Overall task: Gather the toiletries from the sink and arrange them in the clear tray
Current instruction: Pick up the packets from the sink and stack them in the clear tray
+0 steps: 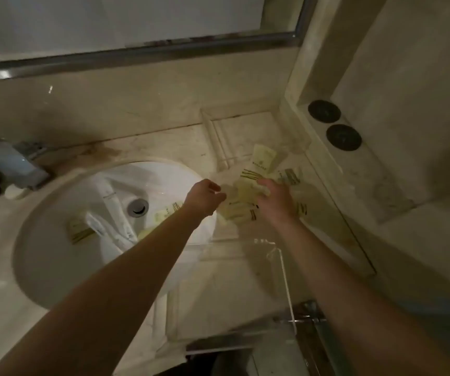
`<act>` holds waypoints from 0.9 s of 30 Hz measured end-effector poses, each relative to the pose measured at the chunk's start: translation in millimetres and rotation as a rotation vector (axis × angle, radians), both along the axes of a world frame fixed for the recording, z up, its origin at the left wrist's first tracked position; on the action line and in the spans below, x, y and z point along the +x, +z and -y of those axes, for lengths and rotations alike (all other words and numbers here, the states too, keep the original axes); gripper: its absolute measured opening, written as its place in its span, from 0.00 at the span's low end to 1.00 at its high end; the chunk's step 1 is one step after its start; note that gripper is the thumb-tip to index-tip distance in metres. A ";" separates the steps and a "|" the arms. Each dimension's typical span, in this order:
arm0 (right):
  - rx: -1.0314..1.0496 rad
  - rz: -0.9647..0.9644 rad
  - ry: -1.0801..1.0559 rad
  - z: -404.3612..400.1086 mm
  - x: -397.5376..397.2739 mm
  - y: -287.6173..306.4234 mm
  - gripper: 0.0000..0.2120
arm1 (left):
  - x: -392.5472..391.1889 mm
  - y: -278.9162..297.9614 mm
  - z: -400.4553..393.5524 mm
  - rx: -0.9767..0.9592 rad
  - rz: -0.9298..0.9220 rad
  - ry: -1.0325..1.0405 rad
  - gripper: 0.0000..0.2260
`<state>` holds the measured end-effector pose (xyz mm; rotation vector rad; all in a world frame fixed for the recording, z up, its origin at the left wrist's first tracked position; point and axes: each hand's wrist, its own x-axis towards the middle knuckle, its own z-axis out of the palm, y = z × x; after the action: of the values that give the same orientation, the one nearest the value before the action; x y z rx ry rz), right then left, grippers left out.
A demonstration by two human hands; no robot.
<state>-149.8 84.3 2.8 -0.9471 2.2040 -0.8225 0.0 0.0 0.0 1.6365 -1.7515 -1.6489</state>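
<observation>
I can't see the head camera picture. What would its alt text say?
Two bare forearms reach over a marble bathroom counter: the right hand grips pale yellow toiletry packets over a clear tray, while the left hand hovers beside it, fingers loosely curled. More packets and white wrapped items lie in the white sink at left.

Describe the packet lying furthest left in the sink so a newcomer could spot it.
Start at the white sink basin and find its round metal drain. Left and below it, a small pale yellow sachet lies against long white wrapped packets. It alone there is short, yellow and dark-striped at one end.
</observation>
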 end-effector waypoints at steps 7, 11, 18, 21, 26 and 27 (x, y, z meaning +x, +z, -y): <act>-0.082 0.153 -0.241 57.4 -26.7 -17.2 0.20 | -22.9 -25.2 6.5 -0.178 0.452 -0.202 0.30; -0.153 0.180 -0.430 78.4 -27.9 -22.6 0.26 | -19.0 -30.6 6.5 -0.185 0.444 -0.194 0.29; -0.190 0.287 -0.481 76.9 -18.2 -29.0 0.17 | -13.0 -34.1 5.8 -0.166 0.458 -0.220 0.12; -0.280 0.342 -0.506 67.6 -12.0 -24.1 0.15 | -11.1 -33.6 4.4 -0.175 0.480 -0.230 0.08; -0.353 0.377 -0.552 51.4 -13.9 -13.8 0.11 | -9.3 -12.6 0.7 -0.234 0.354 -0.033 0.05; -0.363 0.356 -0.556 47.1 -14.0 -10.3 0.12 | -7.6 -6.2 0.2 -0.250 0.322 0.035 0.05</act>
<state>-163.8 37.2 -7.4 -0.2830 2.0472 -1.5537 -7.6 -0.2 -6.2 1.8754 -1.9667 -1.1419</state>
